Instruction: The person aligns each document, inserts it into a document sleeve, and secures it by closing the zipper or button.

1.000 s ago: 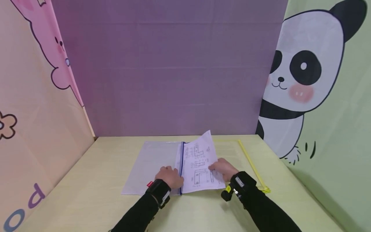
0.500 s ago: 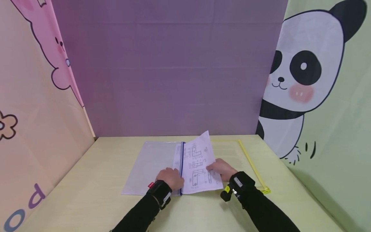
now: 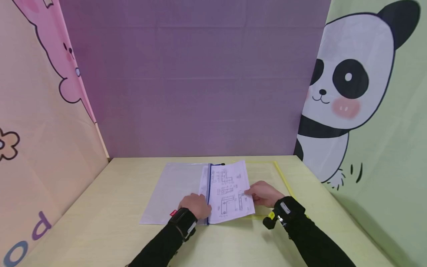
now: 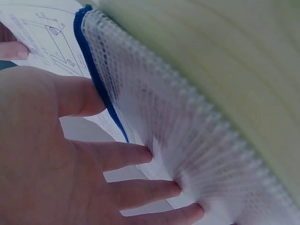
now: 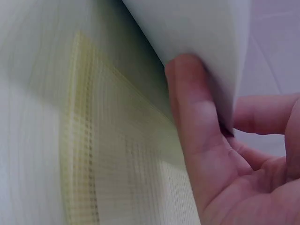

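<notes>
A whitish mesh zip pouch (image 3: 175, 185) with a blue zip edge (image 3: 209, 185) lies on the table. My left hand (image 3: 196, 205) presses its spread fingertips (image 4: 176, 187) into the mesh, denting it; the thumb touches the blue edge in the left wrist view. Printed sheets of paper (image 3: 230, 193) with technical line drawings reach from the pouch's mouth to the right, their left part showing through the mesh. My right hand (image 3: 267, 193) pinches their right edge, with the thumb on one side and fingers (image 5: 192, 93) behind. That edge is raised off the table.
A yellow-edged mesh pouch (image 3: 283, 176) lies flat at the right, partly under the sheets and right hand. A small black zip pull (image 3: 218, 164) shows at the blue edge's far end. A purple panel (image 3: 200, 92) stands behind the table (image 3: 116, 207).
My right hand has shifted slightly to the right, taking the sheets' edge along. Their far corner has come down, uncovering the black zip pull. My left hand has stayed in place.
</notes>
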A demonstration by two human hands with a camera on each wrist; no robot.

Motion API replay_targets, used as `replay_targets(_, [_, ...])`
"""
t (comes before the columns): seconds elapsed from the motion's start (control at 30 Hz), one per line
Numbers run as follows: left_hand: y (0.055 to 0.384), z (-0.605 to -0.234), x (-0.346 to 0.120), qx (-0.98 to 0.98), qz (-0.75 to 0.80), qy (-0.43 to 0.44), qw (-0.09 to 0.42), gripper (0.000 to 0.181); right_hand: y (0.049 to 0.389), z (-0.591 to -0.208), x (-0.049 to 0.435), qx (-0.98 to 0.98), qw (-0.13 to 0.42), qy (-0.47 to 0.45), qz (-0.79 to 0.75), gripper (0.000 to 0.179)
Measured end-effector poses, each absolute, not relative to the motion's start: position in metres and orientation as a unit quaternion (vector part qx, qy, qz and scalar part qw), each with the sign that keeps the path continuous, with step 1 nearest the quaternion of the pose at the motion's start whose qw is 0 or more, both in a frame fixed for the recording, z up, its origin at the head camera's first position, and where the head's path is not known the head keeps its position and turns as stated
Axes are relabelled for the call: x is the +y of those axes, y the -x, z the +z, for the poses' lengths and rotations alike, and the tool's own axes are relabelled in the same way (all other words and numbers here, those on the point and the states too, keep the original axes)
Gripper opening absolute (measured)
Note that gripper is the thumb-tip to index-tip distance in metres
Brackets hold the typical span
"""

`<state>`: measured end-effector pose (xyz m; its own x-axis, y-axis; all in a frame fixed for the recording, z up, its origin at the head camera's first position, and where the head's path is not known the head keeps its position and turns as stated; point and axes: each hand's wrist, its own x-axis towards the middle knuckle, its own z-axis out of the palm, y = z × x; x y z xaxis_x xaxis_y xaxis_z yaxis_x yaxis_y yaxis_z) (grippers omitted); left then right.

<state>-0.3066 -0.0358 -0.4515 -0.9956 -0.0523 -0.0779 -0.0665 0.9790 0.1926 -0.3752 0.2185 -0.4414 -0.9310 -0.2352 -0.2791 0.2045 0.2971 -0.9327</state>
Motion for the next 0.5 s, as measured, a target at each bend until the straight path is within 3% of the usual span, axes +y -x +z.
replay_targets(0.5, [0.3079,-0.4528,-0.0383,0.993,0.106,0.003,0.043,0.035,0.3744,-0.4423,0.2176,0.805,0.164,-0.004,-0.57,0.016])
